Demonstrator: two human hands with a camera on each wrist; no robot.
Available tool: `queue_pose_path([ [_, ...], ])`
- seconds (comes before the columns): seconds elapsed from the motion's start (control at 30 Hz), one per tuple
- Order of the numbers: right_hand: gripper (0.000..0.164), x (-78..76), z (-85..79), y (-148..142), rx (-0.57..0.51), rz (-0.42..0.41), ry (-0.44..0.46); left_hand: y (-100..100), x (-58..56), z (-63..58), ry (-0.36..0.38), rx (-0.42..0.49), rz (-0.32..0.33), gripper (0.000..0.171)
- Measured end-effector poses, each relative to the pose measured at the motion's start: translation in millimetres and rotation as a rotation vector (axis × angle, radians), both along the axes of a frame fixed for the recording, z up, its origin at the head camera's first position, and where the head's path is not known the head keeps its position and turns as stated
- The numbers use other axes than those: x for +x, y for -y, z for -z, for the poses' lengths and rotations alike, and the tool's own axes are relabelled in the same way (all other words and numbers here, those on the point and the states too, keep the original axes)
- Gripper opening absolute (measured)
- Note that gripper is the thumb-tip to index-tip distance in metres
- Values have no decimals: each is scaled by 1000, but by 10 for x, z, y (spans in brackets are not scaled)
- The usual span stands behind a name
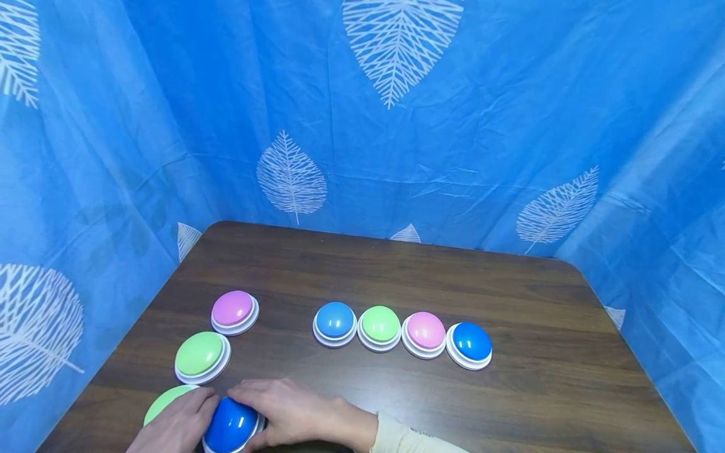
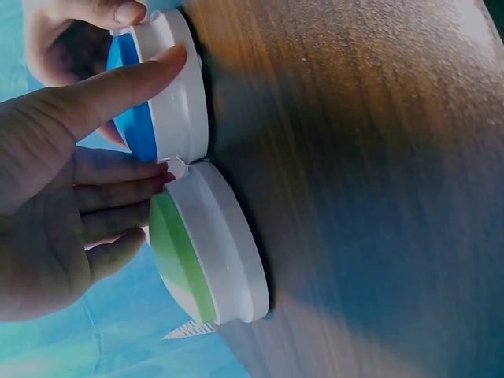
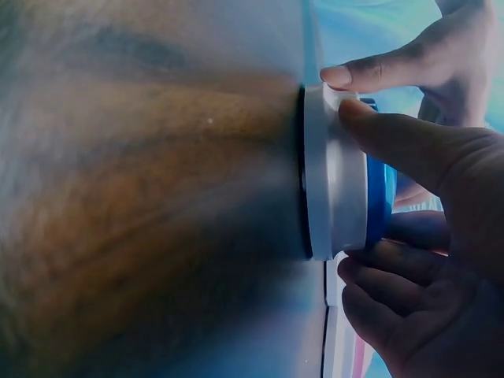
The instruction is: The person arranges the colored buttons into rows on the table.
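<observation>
Both hands are at a dark blue push button (image 1: 231, 425) with a white round base, at the table's front left. My left hand (image 1: 178, 420) holds its left side; in the left wrist view the thumb (image 2: 150, 83) lies on the white base and the fingers reach in beside the neighbouring green button (image 2: 177, 252). From the right, my right hand (image 1: 300, 409) grips the same button, with its thumb (image 3: 394, 138) on one side of the base and its fingers (image 3: 394, 276) on the other. The two bases stand side by side and touch, the green one partly hidden behind my left hand.
Farther back on the left stand another green button (image 1: 199, 353) and a pink button (image 1: 232, 308). A row across the middle has a lighter blue button (image 1: 334, 319), a green, a pink (image 1: 426, 330) and a dark blue button (image 1: 472, 341). Blue leaf-print curtains (image 1: 453, 157) surround the brown table (image 1: 538, 402).
</observation>
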State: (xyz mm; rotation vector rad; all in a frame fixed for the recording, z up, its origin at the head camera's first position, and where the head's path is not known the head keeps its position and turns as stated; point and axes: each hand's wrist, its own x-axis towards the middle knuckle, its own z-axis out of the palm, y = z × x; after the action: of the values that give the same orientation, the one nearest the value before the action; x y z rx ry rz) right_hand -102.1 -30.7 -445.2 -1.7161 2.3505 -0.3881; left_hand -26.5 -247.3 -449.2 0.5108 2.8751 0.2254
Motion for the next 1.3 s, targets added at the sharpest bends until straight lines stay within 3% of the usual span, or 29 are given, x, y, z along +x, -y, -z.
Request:
queue_pose_path([
  [0.1, 78, -11, 17, -10, -8, 9, 31, 8, 5, -6, -28, 8, 28, 92],
  [0.4, 73, -70, 63, -80, -119, -20, 36, -43, -58, -99, -7, 63, 62, 74],
  [0.63, 72, -168, 47, -310, -180, 54, 74, -266, -189, -194, -42, 133, 38, 72],
  [0.8, 72, -219, 35, -508, -209, 109, 77, -455, -302, -252, -73, 149, 57, 73],
  [1.3, 72, -326, 104, -1098, -290, 324, 110, -929, -705, -222, -255, 176, 253, 70],
])
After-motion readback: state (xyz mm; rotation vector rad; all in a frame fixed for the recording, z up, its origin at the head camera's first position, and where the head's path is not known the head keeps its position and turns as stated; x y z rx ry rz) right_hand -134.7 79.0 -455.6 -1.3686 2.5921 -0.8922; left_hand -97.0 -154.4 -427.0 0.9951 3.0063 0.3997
